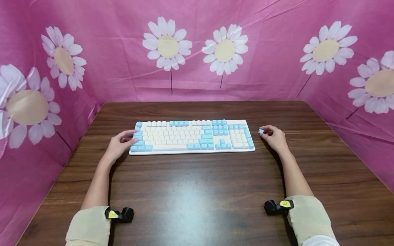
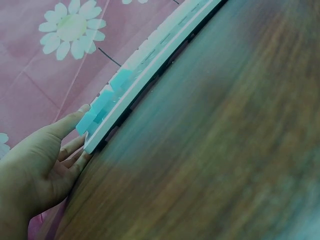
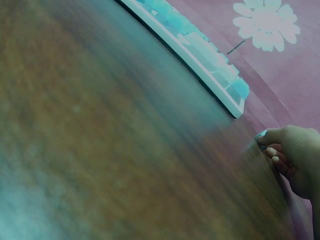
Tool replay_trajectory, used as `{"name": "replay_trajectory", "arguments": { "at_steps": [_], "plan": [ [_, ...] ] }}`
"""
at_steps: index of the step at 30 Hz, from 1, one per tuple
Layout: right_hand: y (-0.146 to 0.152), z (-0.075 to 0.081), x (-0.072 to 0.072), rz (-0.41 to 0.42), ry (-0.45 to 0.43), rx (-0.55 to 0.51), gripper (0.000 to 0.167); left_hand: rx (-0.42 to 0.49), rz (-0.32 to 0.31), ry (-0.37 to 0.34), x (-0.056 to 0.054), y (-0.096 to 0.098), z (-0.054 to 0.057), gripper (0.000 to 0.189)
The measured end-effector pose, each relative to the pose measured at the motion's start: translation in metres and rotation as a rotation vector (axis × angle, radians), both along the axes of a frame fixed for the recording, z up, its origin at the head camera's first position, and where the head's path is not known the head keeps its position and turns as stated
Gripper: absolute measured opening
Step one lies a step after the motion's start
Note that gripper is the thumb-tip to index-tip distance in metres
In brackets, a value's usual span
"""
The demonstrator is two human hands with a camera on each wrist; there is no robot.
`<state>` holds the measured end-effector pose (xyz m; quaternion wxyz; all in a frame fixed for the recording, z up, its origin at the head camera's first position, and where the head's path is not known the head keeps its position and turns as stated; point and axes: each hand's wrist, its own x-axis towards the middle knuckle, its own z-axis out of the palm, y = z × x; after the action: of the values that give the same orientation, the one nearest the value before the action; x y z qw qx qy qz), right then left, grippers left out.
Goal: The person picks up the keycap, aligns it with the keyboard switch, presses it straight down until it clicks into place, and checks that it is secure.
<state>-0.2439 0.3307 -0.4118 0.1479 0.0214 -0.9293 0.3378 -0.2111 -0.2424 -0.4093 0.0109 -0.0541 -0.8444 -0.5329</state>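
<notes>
A full-size keyboard [image 1: 172, 147] with white and light blue keycaps lies across the table. My left hand [image 1: 118, 145] grips its left end. In the left wrist view, one digit reaches over the blue keys while other fingers [image 2: 74, 149] bend against the side of the case. Off the keyboard's right end, my right hand [image 1: 275, 138] pinches a small light blue keycap [image 1: 261, 131] between thumb and fingertips, low over the table. The right wrist view shows the keycap [image 3: 261, 134] mostly covered by the fingers.
The brown wood-grain table [image 1: 197, 184] reaches back to a pink cloth [image 1: 117, 58] printed with large white daisies, which also hangs at both sides. Black camera mounts [image 1: 120, 215] are strapped at the beige sleeves on both forearms.
</notes>
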Motion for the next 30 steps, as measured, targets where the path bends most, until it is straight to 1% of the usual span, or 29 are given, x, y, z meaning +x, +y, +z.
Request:
{"name": "replay_trajectory", "arguments": {
  "at_steps": [9,13,23,26,30],
  "plan": [
    [-0.002,0.001,0.000,0.015,-0.013,0.004,0.022,-0.002,-0.003,0.001,0.001,-0.001,0.002,0.051],
    [-0.003,0.004,-0.001,0.028,-0.021,-0.002,0.022,-0.010,0.004,-0.001,-0.001,-0.002,0.001,0.051],
    [-0.006,0.012,-0.002,0.042,-0.053,-0.009,0.021,0.005,-0.002,-0.002,-0.002,-0.003,-0.002,0.050],
    [-0.008,0.014,-0.001,0.051,-0.054,-0.008,0.021,0.011,-0.011,-0.009,-0.001,-0.002,0.001,0.050],
    [-0.010,0.016,0.000,0.063,-0.049,0.006,0.021,0.035,-0.020,-0.021,0.006,0.005,0.013,0.047]
  ]
}}
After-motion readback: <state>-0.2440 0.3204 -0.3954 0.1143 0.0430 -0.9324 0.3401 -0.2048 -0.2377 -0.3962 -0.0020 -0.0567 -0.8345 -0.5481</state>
